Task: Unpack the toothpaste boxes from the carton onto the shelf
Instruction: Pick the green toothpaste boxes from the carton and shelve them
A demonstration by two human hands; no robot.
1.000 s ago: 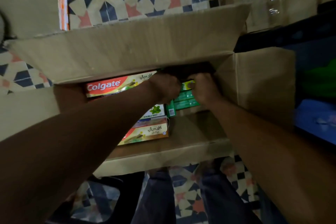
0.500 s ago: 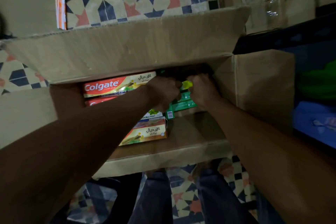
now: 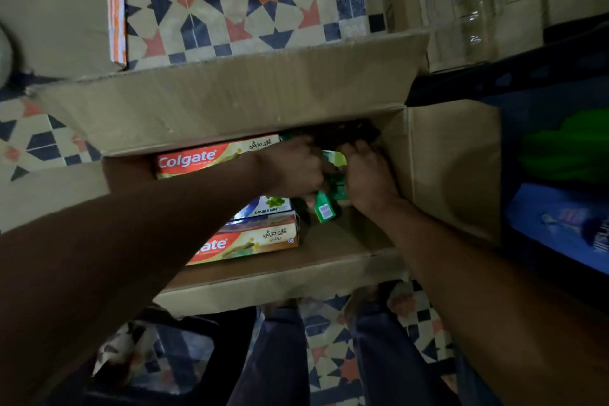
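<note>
An open brown carton (image 3: 454, 168) stands on the tiled floor in front of me. Inside it lie red-and-gold Colgate toothpaste boxes: one at the back (image 3: 201, 160), one at the front (image 3: 257, 242), and a white double-mint box (image 3: 270, 208) between them. Both hands reach into the carton's right half. My left hand (image 3: 290, 168) and my right hand (image 3: 369, 175) grip a green toothpaste box (image 3: 324, 209) from either side. Its barcode end points toward me and most of it is hidden by the fingers.
The carton's far flap (image 3: 230, 102) stands up behind the hands. A dark shelf (image 3: 560, 148) with blue and green packs is at the right. More cartons (image 3: 478, 3) stand at the back right, another (image 3: 52, 3) at the back left. My legs are below the carton.
Both hands have closed in tighter on the green box, and its near end has tilted down toward me. The other boxes have not moved.
</note>
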